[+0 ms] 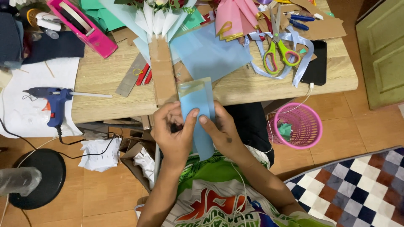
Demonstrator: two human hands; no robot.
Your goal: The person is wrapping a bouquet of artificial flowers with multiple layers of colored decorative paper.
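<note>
far left, on a white sheet (pixel 29 84) beside the low wooden table (pixel 105 80): a blue glue gun (pixel 54 103) lying on its side, cord trailing to the floor. above it on the table, a pink tape dispenser (pixel 82 26). below the table edge, crumpled white paper (pixel 100 153) and an open cardboard box (pixel 136 162).

centre: the left hand (pixel 172 132) is closed on the left edge of a light blue paper strip (pixel 198 111), thumb on the front face, fingers curled behind. the strip is held upright just in front of the table edge, over the person's lap, its lower end hanging below the hands. a paler band, apparently tape or a fold, crosses its top. the right hand (pixel 221 130) pinches the right edge, thumb tip pressed to the face next to the left thumb.

handling, as a judgement: the strip looks very light and thin, flexible rather than stiff, likely to crease or buckle if squeezed mid-sheet. the surface seems smooth, so it may slide between dry fingers. the edges near the middle, where both hands now grip, look like the sound place to hold; the free lower end will flop.

right of centre: a larger light blue sheet (pixel 210 54) on the table, then green-and-yellow scissors (pixel 278 52) on pale ribbon (pixel 301 63), a dark phone (pixel 316 63), and a pink mesh basket (pixel 296 125) on the floor.
</note>
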